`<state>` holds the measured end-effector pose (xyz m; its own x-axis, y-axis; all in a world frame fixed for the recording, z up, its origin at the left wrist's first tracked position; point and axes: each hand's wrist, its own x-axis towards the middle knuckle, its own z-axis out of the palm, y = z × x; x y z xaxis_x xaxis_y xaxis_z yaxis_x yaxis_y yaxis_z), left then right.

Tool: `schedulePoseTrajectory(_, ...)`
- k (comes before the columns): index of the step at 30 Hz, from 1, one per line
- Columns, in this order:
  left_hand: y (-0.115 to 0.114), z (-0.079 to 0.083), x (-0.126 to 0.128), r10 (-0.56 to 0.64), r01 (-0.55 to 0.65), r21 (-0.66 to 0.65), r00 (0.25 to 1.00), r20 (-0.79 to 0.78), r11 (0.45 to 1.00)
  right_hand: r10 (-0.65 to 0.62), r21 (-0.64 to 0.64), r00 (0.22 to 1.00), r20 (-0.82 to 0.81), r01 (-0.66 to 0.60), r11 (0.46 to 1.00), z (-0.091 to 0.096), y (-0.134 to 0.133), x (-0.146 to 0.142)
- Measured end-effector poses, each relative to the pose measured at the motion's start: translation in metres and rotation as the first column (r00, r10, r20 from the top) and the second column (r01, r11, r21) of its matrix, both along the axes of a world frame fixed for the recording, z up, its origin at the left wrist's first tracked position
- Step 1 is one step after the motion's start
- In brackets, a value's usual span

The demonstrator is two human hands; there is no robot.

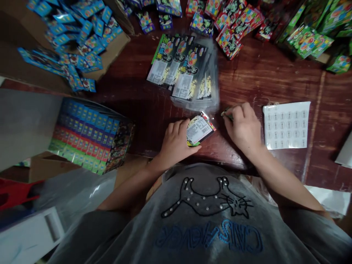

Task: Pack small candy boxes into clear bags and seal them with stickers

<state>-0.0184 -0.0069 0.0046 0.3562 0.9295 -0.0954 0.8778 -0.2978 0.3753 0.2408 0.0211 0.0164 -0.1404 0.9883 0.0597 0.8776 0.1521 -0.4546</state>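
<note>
My left hand [177, 141] is closed on the left side of a small printed packet [202, 129], its white label with barcode facing up. The packet is tilted near the table's front edge, and part of it is hidden under my fingers. To the right, my right hand [244, 126] pinches a small dark-green piece [227, 114], mostly covered by the fingertips, so its kind is unclear. Just beyond both hands lies a pile of flat printed bags [184, 84] with clear plastic. A white sheet of round stickers [286, 125] lies right of my right hand.
An open display box [82, 134] with rows of coloured packets stands at left. Behind it, a carton [118, 51] holds loose blue packets [82, 33]. Red packets [233, 22], purple packets [169, 7] and green packets [310, 42] lie along the far side of the brown table [275, 77].
</note>
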Motion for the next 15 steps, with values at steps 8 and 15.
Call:
schedulePoseTrajectory(8,0.0,-0.007,-0.011,0.101,-0.08,-0.12,0.979,0.178,0.99,0.064,-0.036,0.989,-0.134,-0.069,0.997,-0.014,-0.012,0.029)
schedulePoseTrajectory(15,0.011,-0.001,-0.014,0.419,-0.037,-0.543,0.681,0.601,0.839,0.019,-0.169,0.94,-0.342,-0.081,0.982,-0.016,-0.013,0.04)
